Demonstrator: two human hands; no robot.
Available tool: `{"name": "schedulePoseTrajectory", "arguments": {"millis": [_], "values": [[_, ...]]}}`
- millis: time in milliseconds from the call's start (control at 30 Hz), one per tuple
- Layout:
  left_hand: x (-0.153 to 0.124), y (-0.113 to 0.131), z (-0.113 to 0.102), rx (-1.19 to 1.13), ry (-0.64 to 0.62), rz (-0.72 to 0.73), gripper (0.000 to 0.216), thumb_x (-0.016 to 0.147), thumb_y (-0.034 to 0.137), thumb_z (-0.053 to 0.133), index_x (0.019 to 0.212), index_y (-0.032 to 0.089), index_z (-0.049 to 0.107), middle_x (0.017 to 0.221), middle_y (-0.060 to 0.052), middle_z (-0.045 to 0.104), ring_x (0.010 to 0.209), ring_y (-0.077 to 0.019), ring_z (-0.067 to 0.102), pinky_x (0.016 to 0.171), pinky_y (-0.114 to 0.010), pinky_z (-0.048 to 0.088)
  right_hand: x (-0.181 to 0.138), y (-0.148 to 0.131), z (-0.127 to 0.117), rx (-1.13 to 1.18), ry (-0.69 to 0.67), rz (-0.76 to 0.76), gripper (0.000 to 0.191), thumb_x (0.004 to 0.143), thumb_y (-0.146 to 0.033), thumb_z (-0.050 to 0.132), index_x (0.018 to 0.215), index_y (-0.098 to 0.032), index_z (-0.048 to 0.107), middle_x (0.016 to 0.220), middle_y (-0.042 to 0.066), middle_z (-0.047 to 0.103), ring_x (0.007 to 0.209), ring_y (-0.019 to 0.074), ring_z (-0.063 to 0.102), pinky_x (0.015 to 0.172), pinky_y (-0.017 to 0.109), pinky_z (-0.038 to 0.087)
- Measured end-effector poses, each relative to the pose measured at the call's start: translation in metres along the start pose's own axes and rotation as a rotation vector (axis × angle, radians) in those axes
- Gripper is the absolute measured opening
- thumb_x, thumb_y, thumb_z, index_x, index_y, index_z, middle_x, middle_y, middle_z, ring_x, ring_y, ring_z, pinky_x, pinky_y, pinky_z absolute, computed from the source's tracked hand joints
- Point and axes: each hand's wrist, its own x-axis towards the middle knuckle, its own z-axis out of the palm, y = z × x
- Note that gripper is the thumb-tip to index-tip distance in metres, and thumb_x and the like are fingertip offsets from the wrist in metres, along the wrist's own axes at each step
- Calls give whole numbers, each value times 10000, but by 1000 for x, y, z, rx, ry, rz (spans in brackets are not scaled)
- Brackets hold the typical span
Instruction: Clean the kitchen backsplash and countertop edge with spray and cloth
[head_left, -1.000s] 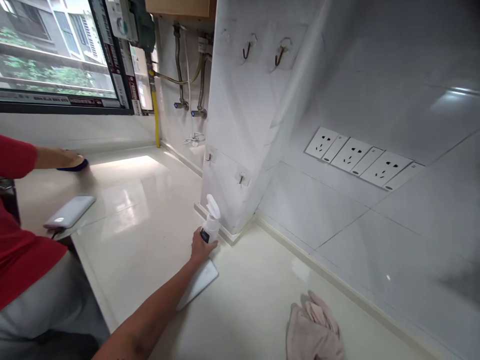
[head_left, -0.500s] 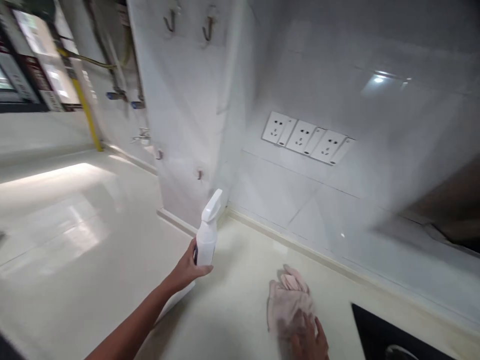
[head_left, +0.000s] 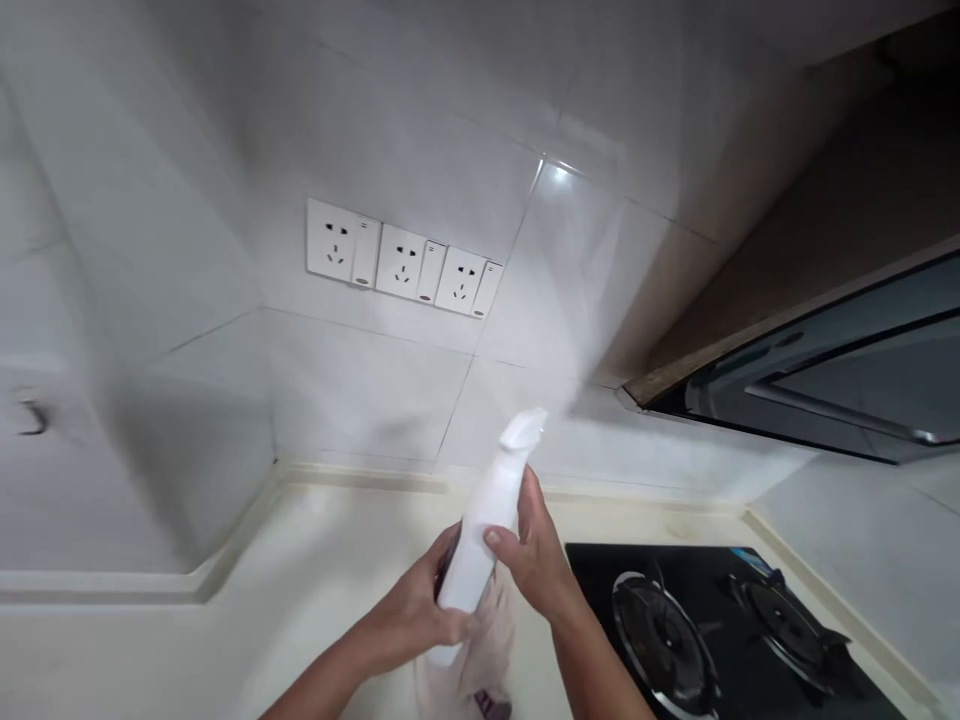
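A white spray bottle is held tilted above the countertop, its nozzle pointing up and to the right toward the tiled wall. My left hand is wrapped round the bottle's lower body. My right hand grips the bottle higher up, near its neck. A pink cloth hangs below the two hands; which hand holds it I cannot tell.
A black gas hob with two burners lies on the cream countertop to the right. Three wall sockets sit on the grey tiles. A dark range hood juts out at upper right. A hook shows at far left.
The view swung right from the window corner to the hob. My left hand lifted the bottle off the counter; my right hand left the counter with the cloth and took hold of the bottle.
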Motion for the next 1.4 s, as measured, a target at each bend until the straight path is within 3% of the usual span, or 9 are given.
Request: {"name": "schedulePoseTrajectory", "arguments": {"millis": [100,200,367,533,633,733,867,1067,1400], "values": [[35,17,11,8,-16,-21,896,675,325,783,1499,282,434,1104,-44,633,963,-232,574,810,-354,492,19,-5,-16,25,78,34,823,772,-589,803,1444,-246,474,1131,60,637,915,213,603,770,347,559],[70,31,16,-11,-2,-26,875,705,328,776,1505,285,424,1150,-57,634,948,-227,594,761,-341,507,43,-9,-31,-34,245,46,650,801,-553,793,1299,-230,528,997,26,617,833,182,582,716,321,541],[118,44,15,-3,-51,36,844,729,399,786,1498,290,458,1144,-49,635,953,-222,583,789,-348,502,89,-3,-57,53,428,-118,890,761,-560,815,1461,-255,357,1380,108,538,1197,242,569,991,405,525],[140,39,17,12,-46,73,840,706,396,787,1478,274,479,1178,-60,626,963,-224,561,796,-354,495,112,7,-78,78,631,-105,929,724,-671,793,1410,-224,353,1456,154,437,1322,282,487,1053,445,498],[147,33,20,19,-41,63,845,706,393,789,1480,272,471,1169,-59,626,988,-235,565,806,-363,501,118,6,-85,103,573,-109,1019,719,-640,809,1498,-236,291,1507,157,404,1354,290,469,1058,451,499],[155,33,22,6,-64,92,867,720,431,801,1500,271,456,1200,-72,629,1029,-253,578,829,-374,508,126,-2,-88,100,463,-121,951,725,-580,822,1484,-248,355,1412,127,520,1249,276,555,1034,461,511],[167,43,19,7,-82,109,846,713,449,805,1476,275,485,1142,-50,633,969,-229,575,798,-358,494,139,-13,-89,97,503,-161,811,728,-541,820,1374,-234,438,1318,108,578,1156,250,601,988,438,524],[186,61,15,7,-138,123,851,707,438,807,1473,263,482,1076,-34,624,885,-197,573,706,-310,473,159,-20,-99,114,558,-216,757,675,-501,862,1244,-221,449,1207,86,610,1069,227,630,938,421,542],[222,46,24,8,-99,194,853,694,379,813,1467,257,473,1071,-52,620,855,-202,588,668,-311,476,182,-22,-120,75,574,-134,693,652,-413,865,1156,-220,430,1088,58,617,974,238,665,886,453,560]]}}
